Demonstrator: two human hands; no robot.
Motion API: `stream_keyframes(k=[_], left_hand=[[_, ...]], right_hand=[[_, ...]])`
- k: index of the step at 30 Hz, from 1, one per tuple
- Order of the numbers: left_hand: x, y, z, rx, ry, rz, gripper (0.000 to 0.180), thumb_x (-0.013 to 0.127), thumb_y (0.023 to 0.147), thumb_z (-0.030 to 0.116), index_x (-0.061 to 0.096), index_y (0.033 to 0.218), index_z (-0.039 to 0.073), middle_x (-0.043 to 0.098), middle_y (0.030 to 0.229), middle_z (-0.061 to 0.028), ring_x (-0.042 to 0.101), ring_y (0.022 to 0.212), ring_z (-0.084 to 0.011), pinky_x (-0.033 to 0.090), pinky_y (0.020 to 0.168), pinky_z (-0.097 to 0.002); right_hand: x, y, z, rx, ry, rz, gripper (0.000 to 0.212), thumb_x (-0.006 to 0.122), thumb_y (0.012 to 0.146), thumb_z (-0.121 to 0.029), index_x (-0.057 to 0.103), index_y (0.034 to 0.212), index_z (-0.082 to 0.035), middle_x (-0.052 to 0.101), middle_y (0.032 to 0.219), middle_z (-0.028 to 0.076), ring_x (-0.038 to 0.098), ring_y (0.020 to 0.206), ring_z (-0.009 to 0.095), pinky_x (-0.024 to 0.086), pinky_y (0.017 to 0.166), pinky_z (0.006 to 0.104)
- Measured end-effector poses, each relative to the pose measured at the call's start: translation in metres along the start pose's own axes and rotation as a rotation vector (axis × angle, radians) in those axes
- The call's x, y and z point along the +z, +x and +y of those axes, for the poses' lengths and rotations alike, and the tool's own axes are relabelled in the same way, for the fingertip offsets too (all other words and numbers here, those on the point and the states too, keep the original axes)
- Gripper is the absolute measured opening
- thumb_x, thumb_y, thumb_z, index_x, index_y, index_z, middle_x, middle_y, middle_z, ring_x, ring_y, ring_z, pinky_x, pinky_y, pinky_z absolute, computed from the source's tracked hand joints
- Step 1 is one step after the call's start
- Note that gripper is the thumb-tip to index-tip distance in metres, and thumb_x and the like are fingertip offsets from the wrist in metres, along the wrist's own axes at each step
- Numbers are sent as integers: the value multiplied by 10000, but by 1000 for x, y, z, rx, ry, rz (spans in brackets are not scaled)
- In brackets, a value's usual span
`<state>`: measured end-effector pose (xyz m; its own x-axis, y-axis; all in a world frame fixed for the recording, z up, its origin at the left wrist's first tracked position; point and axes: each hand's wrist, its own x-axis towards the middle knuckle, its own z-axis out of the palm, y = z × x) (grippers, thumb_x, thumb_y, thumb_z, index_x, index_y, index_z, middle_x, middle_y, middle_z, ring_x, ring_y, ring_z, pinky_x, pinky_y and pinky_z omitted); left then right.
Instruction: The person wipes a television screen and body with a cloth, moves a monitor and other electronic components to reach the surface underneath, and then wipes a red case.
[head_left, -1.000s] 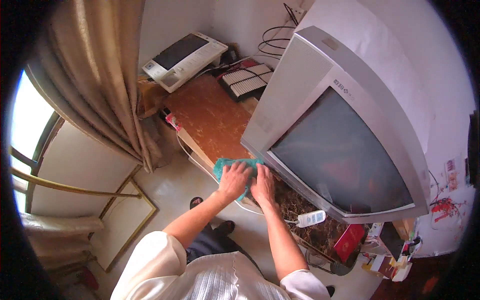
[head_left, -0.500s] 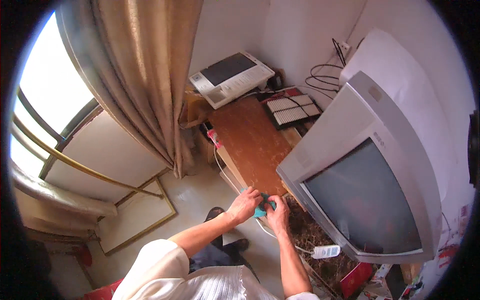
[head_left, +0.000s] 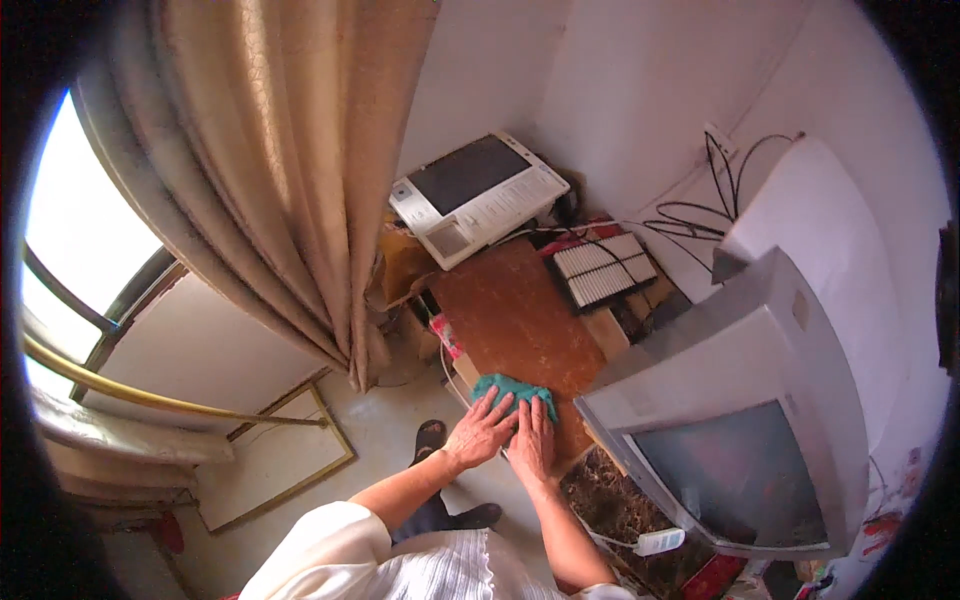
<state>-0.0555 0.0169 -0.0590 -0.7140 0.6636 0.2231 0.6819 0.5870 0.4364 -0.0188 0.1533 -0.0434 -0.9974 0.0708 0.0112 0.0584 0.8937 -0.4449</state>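
Observation:
A green cloth (head_left: pixel 516 388) lies bunched on the near end of the reddish-brown board (head_left: pixel 512 315). My left hand (head_left: pixel 482 432) rests flat on the cloth's near edge, fingers stretched forward and slightly apart. Beside it, my right hand (head_left: pixel 533 442) also presses the cloth with its fingers extended. The two hands almost touch, and part of the cloth is hidden under the fingers.
A grey tube television (head_left: pixel 700 330) stands right of the board. Beyond the board are a white appliance with a dark panel (head_left: pixel 480 190) and a pleated filter (head_left: pixel 605 272). Black cables (head_left: pixel 690 225) hang by the wall. A white power strip (head_left: pixel 660 542) lies near right; a curtain (head_left: pixel 290 180) hangs left.
Both hands have gone from pinching the bunched cloth at the board's near edge to lying flat over it on the board. The view has shifted, so the television appears lower.

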Motion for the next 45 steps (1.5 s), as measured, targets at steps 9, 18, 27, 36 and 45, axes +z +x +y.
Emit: stream_keyframes(k=[9, 18, 27, 36, 45], left_hand=[[-28, 45, -108, -217, 112, 210, 435, 504, 812, 135, 469, 1242, 78, 339, 1350, -232, 301, 1251, -436, 281, 1030, -468], [-33, 56, -89, -531, -218, 385, 456, 577, 763, 107, 490, 1209, 80, 307, 1289, -371, 379, 1144, -504, 379, 943, -454], [-57, 41, -85, -312, -530, -36, 299, 574, 700, 8, 612, 978, 111, 498, 1090, -206, 486, 1031, -393, 430, 868, -415], [-61, 84, -55, 49, -100, 79, 313, 557, 715, 120, 589, 1023, 76, 481, 1139, -166, 484, 982, -331, 408, 818, -425], [-52, 99, -151, -71, 230, 165, 353, 524, 737, 122, 527, 1088, 87, 488, 1099, -167, 485, 964, -325, 421, 837, -387]], right_hand=[[25, 141, -51, -231, -58, -125, 461, 453, 823, -71, 388, 1273, 2, 290, 1386, 219, 322, 1251, 390, 287, 1028, 445], [54, 141, -53, -206, 15, -62, 513, 505, 783, -41, 401, 1284, -12, 332, 1389, 149, 343, 1245, 348, 304, 1024, 424], [28, 75, -44, -47, 173, 71, 364, 585, 667, -21, 553, 1027, -66, 528, 1051, 135, 488, 1003, 348, 425, 836, 429], [4, 82, -31, 202, 99, 240, 377, 570, 723, -32, 505, 1094, -16, 472, 1149, 188, 439, 1062, 370, 360, 919, 441], [36, 182, -58, -79, -91, -29, 491, 554, 752, -116, 435, 1214, -1, 373, 1306, 210, 343, 1203, 412, 313, 996, 472]])
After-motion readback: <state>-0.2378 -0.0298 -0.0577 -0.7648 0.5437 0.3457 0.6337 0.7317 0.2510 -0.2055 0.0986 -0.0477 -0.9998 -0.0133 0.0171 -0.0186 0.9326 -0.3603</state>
